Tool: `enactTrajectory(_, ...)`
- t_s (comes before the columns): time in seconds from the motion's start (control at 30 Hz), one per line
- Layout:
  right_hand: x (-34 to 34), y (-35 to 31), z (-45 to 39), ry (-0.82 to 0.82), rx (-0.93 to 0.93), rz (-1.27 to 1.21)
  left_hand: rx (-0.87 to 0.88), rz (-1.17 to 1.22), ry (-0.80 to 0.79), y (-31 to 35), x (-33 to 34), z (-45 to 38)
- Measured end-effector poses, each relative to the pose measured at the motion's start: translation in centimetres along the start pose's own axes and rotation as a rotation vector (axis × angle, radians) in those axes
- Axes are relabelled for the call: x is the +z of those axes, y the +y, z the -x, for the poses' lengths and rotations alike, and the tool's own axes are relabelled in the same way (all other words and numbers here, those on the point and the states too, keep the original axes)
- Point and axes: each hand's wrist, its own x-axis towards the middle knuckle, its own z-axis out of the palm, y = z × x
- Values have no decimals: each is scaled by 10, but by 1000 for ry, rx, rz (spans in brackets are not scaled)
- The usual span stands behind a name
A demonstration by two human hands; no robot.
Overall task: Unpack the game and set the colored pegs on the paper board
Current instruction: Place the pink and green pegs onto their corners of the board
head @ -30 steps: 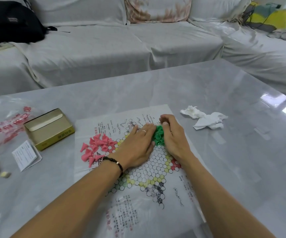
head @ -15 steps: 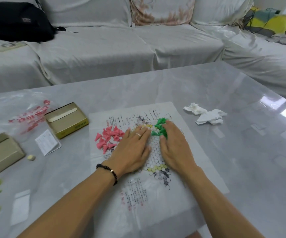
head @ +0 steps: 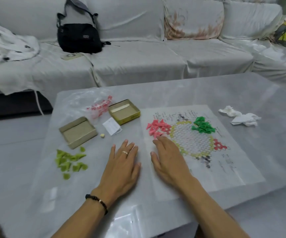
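Note:
The paper board point(head: 224, 162) lies flat on the grey table, printed with a hexagon grid. A heap of pink pegs point(head: 156, 127) sits at its upper left and a heap of dark green pegs point(head: 202, 126) at its upper right. Light green pegs point(head: 70, 161) lie scattered on the bare table far to the left. My left hand point(head: 121, 167) hovers flat over the table just left of the board, fingers spread, holding nothing. My right hand point(head: 168, 158) lies over the board's left edge, fingers straight, its fingertips just below the pink pegs.
Two open tan box halves point(head: 77, 132) point(head: 124, 111), a folded leaflet point(head: 112, 128), a small die point(head: 102, 135) and a clear plastic bag point(head: 90, 103) lie at the left. Crumpled tissues point(head: 240, 115) sit at the right. A covered sofa with a black bag point(head: 78, 36) stands behind.
Both hands have left the green pegs and drawn back to the left, off the board's middle. The view has swung left, showing the light green pegs and both box halves.

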Motion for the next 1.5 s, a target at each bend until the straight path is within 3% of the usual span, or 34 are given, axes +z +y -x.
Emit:
enactTrajectory(0.3,43,-102,-6,-178,-221,-81,-303,-1,238,-90,-32,63)
enactTrajectory(0.5,63,-126,-15,-213,-259,-81,-532,175,159,-130,-38,73)
enactTrajectory(0.73,68,-145,-47,-228,-248,-182,-353,152,233,-139,-32,69)
enactTrajectory(0.97,77,-148,-54,-301,-285,-255,-164,256,177,-140,-31,68)
enactTrajectory(1.17,70,-145,-52,-277,-235,-307,-231,207,216,-141,-29,68)
enactTrajectory(1.3,74,-148,-58,-280,-285,-337,-152,132,235,-145,-31,67)
enactTrajectory(1.5,76,-139,-44,-285,-309,-353,-181,338,139,-143,-35,74)
